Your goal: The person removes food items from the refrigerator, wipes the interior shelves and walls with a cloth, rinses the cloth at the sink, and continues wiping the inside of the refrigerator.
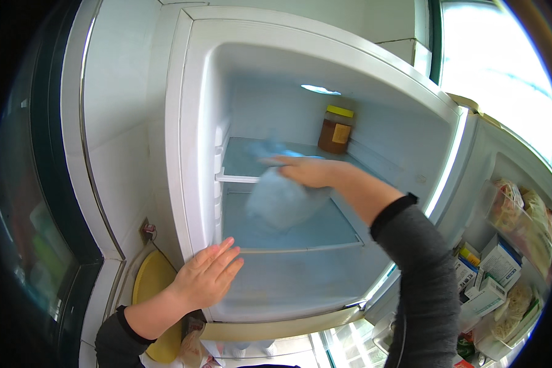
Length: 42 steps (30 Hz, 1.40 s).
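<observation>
My right hand [306,171] reaches into an open refrigerator at the level of its upper glass shelf [239,154]. It grips a light blue cloth [278,200], blurred by motion, which hangs down in front of the shelf. Behind the hand, at the back right of that shelf, stands a glass jar [335,131] with a yellow lid and brown contents. My left hand [211,276] rests with fingers spread at the lower left edge of the refrigerator opening, holding nothing. Below the cloth lies a lower glass shelf [322,234].
The open refrigerator door [506,161] at right holds bagged food [508,202] and medicine-type boxes [501,260]. A yellow round board [154,285] stands at lower left beside a plugged-in cord [150,228]. White tiled wall [119,161] borders the left side.
</observation>
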Tool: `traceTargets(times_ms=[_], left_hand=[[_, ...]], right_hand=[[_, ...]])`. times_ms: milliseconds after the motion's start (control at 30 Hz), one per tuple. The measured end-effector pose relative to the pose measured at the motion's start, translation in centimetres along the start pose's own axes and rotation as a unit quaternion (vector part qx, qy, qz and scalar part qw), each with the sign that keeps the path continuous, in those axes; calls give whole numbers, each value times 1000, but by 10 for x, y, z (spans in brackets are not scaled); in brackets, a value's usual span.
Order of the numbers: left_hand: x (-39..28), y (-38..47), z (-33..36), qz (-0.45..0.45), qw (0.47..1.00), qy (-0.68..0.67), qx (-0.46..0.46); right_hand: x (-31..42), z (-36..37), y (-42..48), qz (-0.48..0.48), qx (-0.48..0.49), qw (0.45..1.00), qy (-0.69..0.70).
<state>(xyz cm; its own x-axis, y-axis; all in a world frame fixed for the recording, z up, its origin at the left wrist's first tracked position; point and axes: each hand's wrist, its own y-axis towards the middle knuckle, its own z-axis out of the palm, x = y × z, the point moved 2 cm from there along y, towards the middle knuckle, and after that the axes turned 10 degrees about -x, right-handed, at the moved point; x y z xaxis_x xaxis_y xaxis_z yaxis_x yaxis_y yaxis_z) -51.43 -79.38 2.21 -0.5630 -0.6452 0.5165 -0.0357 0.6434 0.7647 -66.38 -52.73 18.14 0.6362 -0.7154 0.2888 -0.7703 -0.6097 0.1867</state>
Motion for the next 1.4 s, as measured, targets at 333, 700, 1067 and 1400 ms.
traceTargets(times_ms=[333, 700, 1067, 1400], left_hand=[[27, 10, -10, 8, 998, 36, -57], [32, 3, 3, 36, 991, 71, -106], [29, -18, 13, -33, 986, 93, -136], [32, -16, 12, -16, 988, 81, -133]], right_hand=[[-111, -57, -73, 438, 1, 889, -134], [-20, 6, 105, 134, 77, 981, -117], [-110, -28, 64, 267, 87, 952, -120], [-144, 32, 235, 77, 47, 990, -108]])
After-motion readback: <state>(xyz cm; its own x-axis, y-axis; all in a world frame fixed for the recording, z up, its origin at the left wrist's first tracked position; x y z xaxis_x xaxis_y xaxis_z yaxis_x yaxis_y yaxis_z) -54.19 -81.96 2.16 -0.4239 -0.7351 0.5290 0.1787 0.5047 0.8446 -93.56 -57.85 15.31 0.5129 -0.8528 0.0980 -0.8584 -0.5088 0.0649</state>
